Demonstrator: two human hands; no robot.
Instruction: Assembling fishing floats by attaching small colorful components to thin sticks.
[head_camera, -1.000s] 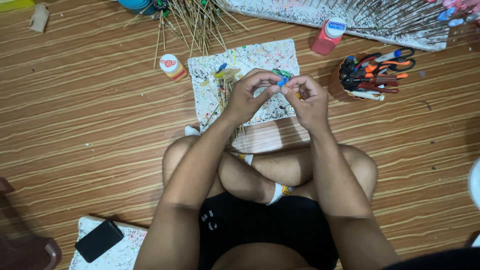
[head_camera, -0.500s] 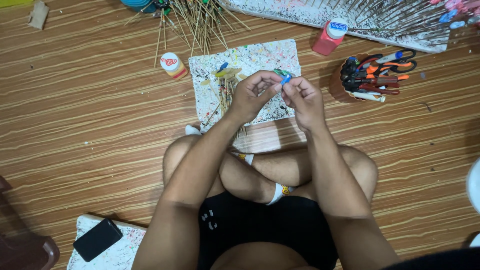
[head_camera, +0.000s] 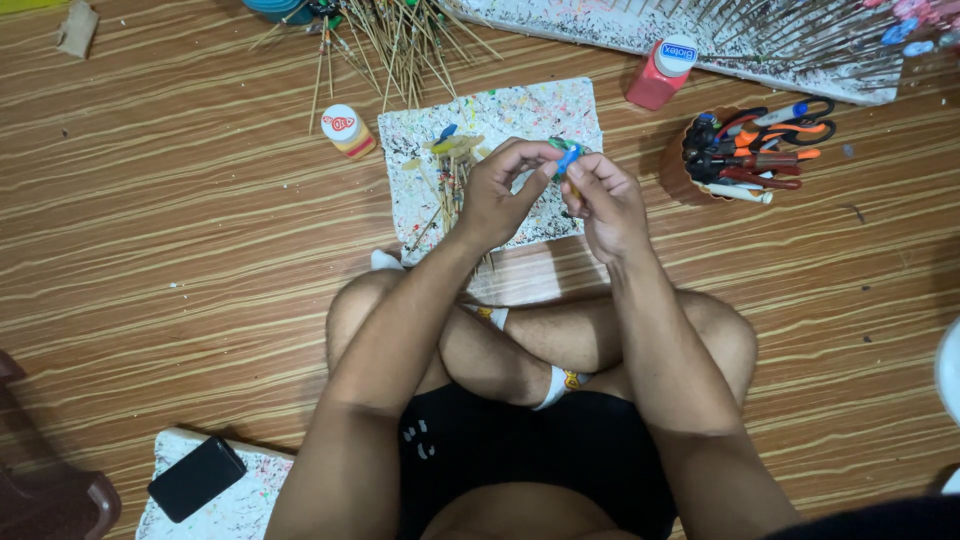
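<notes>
**Both hands pinch a small blue piece over the spattered board**

I see my left hand (head_camera: 497, 195) and right hand (head_camera: 603, 200) meeting above the paint-spattered white board (head_camera: 520, 110) on the wooden floor (head_camera: 180, 230). Fingertips of both close narrowly on a small blue piece (head_camera: 567, 160), with a bit of green at its top; its exact kind I cannot tell. Painted sticks (head_camera: 450, 170) lie on the board just left of my left hand. A brown cup of scissors and pens (head_camera: 745, 150) stands to the right, a red glue bottle (head_camera: 660, 72) beyond.
</notes>
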